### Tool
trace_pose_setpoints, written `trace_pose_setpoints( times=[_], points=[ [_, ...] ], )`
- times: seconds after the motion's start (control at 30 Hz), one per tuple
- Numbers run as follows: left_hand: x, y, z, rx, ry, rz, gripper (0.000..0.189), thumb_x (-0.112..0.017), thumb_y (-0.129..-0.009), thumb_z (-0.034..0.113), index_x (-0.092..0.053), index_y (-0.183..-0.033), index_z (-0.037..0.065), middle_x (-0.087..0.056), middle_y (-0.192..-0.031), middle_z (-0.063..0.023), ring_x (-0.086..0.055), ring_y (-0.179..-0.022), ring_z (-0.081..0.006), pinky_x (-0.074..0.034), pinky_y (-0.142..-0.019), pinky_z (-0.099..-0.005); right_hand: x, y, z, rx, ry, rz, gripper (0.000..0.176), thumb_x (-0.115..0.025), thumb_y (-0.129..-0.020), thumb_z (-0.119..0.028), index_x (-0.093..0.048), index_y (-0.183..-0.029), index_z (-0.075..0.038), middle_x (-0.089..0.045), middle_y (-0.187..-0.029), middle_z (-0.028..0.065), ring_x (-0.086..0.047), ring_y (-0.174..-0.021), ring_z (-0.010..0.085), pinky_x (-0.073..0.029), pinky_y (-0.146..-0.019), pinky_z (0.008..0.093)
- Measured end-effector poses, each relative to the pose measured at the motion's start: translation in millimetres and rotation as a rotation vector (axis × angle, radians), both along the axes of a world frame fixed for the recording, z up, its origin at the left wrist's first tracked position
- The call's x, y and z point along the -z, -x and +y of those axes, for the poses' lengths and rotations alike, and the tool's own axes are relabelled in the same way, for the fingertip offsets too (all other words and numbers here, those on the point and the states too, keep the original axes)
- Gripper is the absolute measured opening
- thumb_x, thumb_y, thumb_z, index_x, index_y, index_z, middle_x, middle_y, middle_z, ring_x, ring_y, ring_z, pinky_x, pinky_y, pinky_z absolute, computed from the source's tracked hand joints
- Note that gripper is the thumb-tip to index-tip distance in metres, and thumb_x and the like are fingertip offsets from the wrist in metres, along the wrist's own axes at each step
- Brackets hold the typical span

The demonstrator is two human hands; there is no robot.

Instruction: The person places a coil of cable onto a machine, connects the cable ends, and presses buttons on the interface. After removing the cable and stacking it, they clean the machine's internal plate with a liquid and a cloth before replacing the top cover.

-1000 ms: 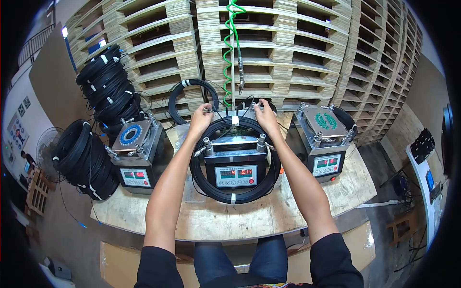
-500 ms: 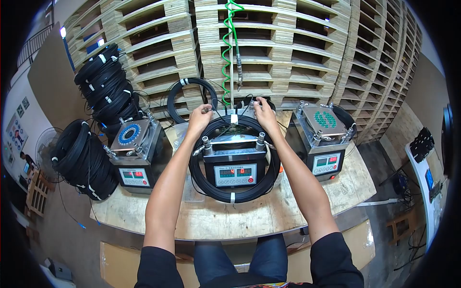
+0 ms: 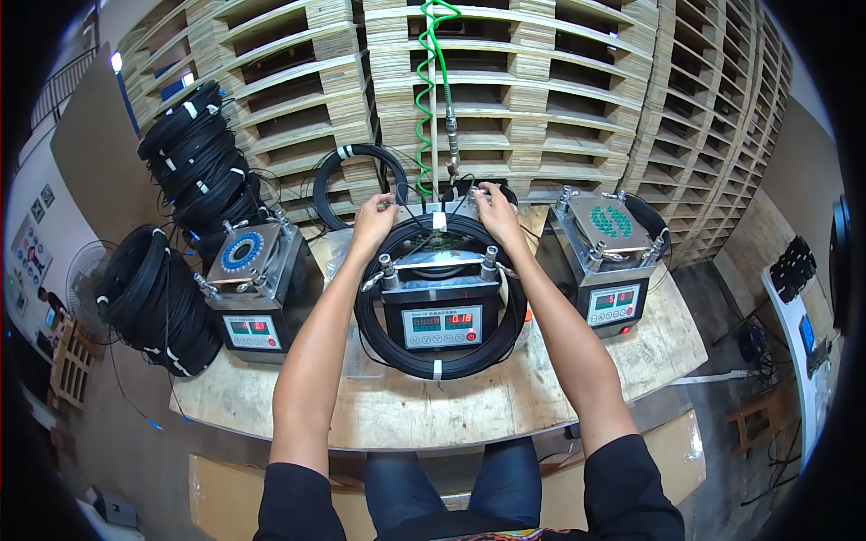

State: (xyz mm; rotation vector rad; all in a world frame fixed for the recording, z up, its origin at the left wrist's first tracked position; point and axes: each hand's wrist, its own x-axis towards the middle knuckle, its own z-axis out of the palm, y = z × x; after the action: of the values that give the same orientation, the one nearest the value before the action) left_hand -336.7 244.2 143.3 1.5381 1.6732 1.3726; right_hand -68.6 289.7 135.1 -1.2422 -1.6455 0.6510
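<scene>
A bench machine with a lit red digital display (image 3: 442,326) stands in front of me, its front posts topped by metal knobs. A black cable coil (image 3: 368,316) tied with white tape rings the machine, leaning against it. My left hand (image 3: 372,224) is closed at the machine's back left corner, its fingers around a small metal knob (image 3: 385,204). At the back right corner, my right hand (image 3: 496,216) pinches another metal knob (image 3: 474,196). My fingers partly cover both knobs.
Similar machines stand left (image 3: 257,284) and right (image 3: 613,261), topped by plates with blue and green connectors. Stacked black cable coils (image 3: 158,298) are at far left; another coil (image 3: 321,194) leans behind. A green spiral air hose (image 3: 422,108) hangs before wooden pallets (image 3: 311,95).
The middle machine's display reading has changed, and so has the right machine's. Both hands stay almost where they were, at the rear knobs.
</scene>
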Motion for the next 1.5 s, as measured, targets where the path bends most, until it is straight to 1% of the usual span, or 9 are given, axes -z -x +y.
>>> trace_pose_setpoints(
  times=[0.2,0.4,0.73,0.8,0.9,1.03,1.1,1.3,1.5],
  points=[
    [-0.6,-0.4,-0.9,-0.021,-0.024,0.038,0.041,-0.069,-0.085,0.02,-0.068,-0.123,0.005,-0.073,-0.085,-0.0113,-0.07,-0.078,-0.0197,-0.053,-0.076,-0.0332,17.4,-2.5,15.3,-0.049,-0.142,0.084,0.042,-0.056,-0.101,-0.026,-0.053,-0.136,-0.004,-0.068,-0.116,0.029,-0.064,-0.115,0.0456,-0.049,-0.098,0.0466],
    [-7.8,-2.3,-6.1,-0.013,0.02,0.067,0.045,-0.069,-0.087,0.014,-0.064,-0.131,0.006,-0.072,-0.093,-0.0099,-0.067,-0.083,-0.017,-0.052,-0.078,-0.0308,-9.3,-0.6,-17.4,0.035,-0.086,0.012,0.041,-0.054,-0.101,-0.027,-0.053,-0.136,-0.005,-0.068,-0.116,0.0294,-0.064,-0.115,0.0455,-0.05,-0.098,0.0476],
    [-0.1,-0.7,-0.2,-0.045,-0.012,0.052,0.04,-0.067,-0.09,0.018,-0.064,-0.129,0.006,-0.073,-0.094,-0.011,-0.067,-0.084,-0.0171,-0.052,-0.078,-0.0305,11.4,-1.6,10.1,0.02,-0.062,0.001,0.039,-0.05,-0.102,-0.024,-0.056,-0.135,-0.005,-0.067,-0.119,0.0297,-0.062,-0.116,0.0465,-0.049,-0.099,0.0493],
    [0.6,-0.1,0.9,-0.04,-0.01,0.042,0.04,-0.067,-0.09,0.017,-0.064,-0.129,0.006,-0.072,-0.094,-0.0106,-0.066,-0.083,-0.0169,-0.052,-0.077,-0.0306,22.3,-1.0,20.5,0.03,-0.22,-0.017,0.036,-0.05,-0.102,-0.02,-0.058,-0.134,-0.006,-0.072,-0.104,0.0164,-0.073,-0.083,0.0266,-0.057,-0.079,0.0375],
    [-0.6,-1.2,-0.5,-0.033,-0.004,0.035,0.041,-0.067,-0.09,0.016,-0.064,-0.13,0.005,-0.071,-0.092,-0.0095,-0.065,-0.08,-0.0162,-0.051,-0.075,-0.0305,23.3,-1.8,21.2,0.024,-0.261,0.003,0.036,-0.051,-0.101,-0.017,-0.058,-0.135,-0.006,-0.073,-0.104,0.0163,-0.074,-0.085,0.0254,-0.057,-0.079,0.0367],
    [-3.6,-1.2,-3.3,-0.014,-0.005,0.053,0.045,-0.069,-0.089,0.014,-0.063,-0.133,0.005,-0.07,-0.089,-0.0079,-0.064,-0.077,-0.0153,-0.051,-0.072,-0.03,11.2,-2.0,7.4,0.027,-0.202,0.022,0.038,-0.053,-0.1,-0.019,-0.058,-0.135,-0.006,-0.073,-0.106,0.019,-0.074,-0.089,0.0282,-0.057,-0.082,0.0382],
    [-1.0,-0.3,-2.0,-0.014,-0.024,0.026,0.045,-0.069,-0.087,0.015,-0.064,-0.13,0.006,-0.071,-0.086,-0.0079,-0.066,-0.078,-0.017,-0.052,-0.074,-0.0322,3.5,-1.1,-2.3,0.031,-0.125,0.047,0.04,-0.055,-0.098,-0.024,-0.057,-0.133,-0.004,-0.068,-0.116,0.0303,-0.064,-0.113,0.0467,-0.05,-0.097,0.0481],
    [4.4,1.8,3.3,-0.025,-0.045,0.005,0.044,-0.069,-0.085,0.016,-0.066,-0.128,0.007,-0.071,-0.084,-0.0074,-0.068,-0.078,-0.019,-0.053,-0.076,-0.0344,-9.8,1.8,-16.7,0.108,-0.062,-0.033,0.046,-0.059,-0.095,-0.033,-0.059,-0.131,-0.005,-0.068,-0.115,0.0304,-0.064,-0.113,0.0466,-0.05,-0.098,0.0486],
    [-1.0,-1.9,-3.0,-0.04,-0.045,0.008,0.042,-0.069,-0.085,0.017,-0.067,-0.126,0.006,-0.073,-0.087,-0.0106,-0.07,-0.08,-0.02,-0.053,-0.077,-0.0347,-3.7,-1.3,-6.0,0.013,-0.028,-0.001,0.041,-0.058,-0.097,-0.026,-0.059,-0.132,-0.005,-0.068,-0.117,0.0291,-0.064,-0.115,0.0451,-0.05,-0.098,0.0469]
  ],
)
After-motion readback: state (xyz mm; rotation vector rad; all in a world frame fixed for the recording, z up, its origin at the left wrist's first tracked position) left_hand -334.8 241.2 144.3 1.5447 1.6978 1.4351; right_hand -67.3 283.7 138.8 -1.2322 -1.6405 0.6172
